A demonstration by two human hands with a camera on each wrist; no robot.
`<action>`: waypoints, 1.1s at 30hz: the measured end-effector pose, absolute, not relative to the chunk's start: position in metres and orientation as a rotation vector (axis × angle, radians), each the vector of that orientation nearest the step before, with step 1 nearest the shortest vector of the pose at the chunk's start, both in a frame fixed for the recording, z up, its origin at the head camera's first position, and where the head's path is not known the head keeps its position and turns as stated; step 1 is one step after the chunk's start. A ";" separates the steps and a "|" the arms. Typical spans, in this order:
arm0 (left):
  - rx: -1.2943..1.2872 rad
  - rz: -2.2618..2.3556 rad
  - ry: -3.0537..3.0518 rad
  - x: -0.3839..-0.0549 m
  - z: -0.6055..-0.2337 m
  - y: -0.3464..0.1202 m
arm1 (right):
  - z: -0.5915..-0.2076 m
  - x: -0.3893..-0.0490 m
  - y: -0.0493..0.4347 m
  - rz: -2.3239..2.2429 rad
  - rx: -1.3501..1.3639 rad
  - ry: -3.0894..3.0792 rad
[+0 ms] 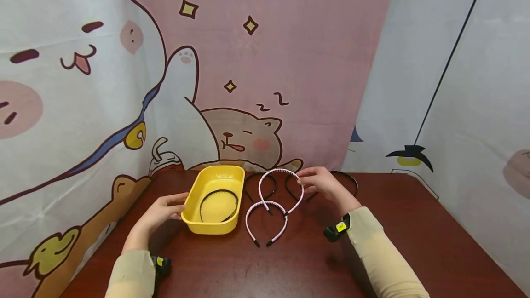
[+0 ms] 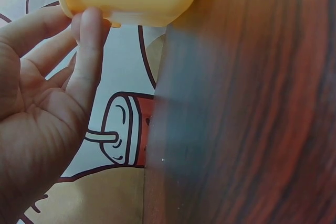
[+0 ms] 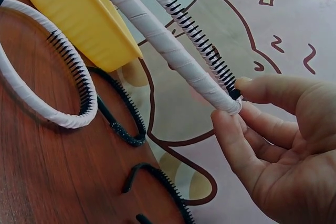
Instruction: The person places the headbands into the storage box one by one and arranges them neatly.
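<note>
Left hand [image 1: 165, 209]: pinched the side of the yellow tray [image 1: 213, 229], which sat just to its right.
Right hand [image 1: 320, 182]: grasped the raised pink headband [image 3: 165, 45] between thumb and fingers, the band reaching out leftward.
Lower pink headband [image 3: 81, 121]: lay on the worktop [image 1: 265, 270], left of the right hand.
Black headband [image 1: 219, 191]: rested inside the tray, right of the left hand.

The pale pink, ribbon-wrapped curved headband [image 3: 168, 48] I hold has black teeth and tips; the rectangular plastic tray [image 1: 213, 228] is solid yellow. My cloth sleeves [image 1: 381, 252] are plain beige, the wood-grained tabletop [image 1: 248, 270] reddish brown, streaked darker.
</note>
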State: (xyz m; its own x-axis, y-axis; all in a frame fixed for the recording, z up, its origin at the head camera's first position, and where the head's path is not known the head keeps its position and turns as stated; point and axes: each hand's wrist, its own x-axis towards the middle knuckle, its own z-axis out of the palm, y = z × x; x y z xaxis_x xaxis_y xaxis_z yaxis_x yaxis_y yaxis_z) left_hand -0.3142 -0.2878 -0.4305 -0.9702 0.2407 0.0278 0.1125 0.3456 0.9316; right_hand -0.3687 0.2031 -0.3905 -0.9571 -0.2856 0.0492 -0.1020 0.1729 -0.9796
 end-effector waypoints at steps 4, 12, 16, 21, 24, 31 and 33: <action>0.315 1.705 2.480 -0.314 -0.433 -0.289 | -0.394 -0.370 0.200 -1.904 -0.384 2.273; 0.336 1.711 2.485 -0.313 -0.432 -0.290 | -0.391 -0.371 0.191 -1.888 -0.381 2.275; 0.330 1.716 2.483 -0.314 -0.431 -0.290 | -0.389 -0.372 0.186 -1.887 -0.384 2.284; 0.332 1.710 2.490 -0.314 -0.428 -0.289 | -0.387 -0.374 0.179 -1.909 -0.369 2.293; 0.337 1.704 2.499 -0.314 -0.428 -0.289 | -0.385 -0.374 0.174 -1.924 -0.363 2.287; 0.357 1.695 2.495 -0.314 -0.430 -0.289 | -0.379 -0.376 0.163 -1.933 -0.383 2.264; 0.351 1.693 2.496 -0.315 -0.430 -0.289 | -0.378 -0.377 0.160 -1.936 -0.386 2.253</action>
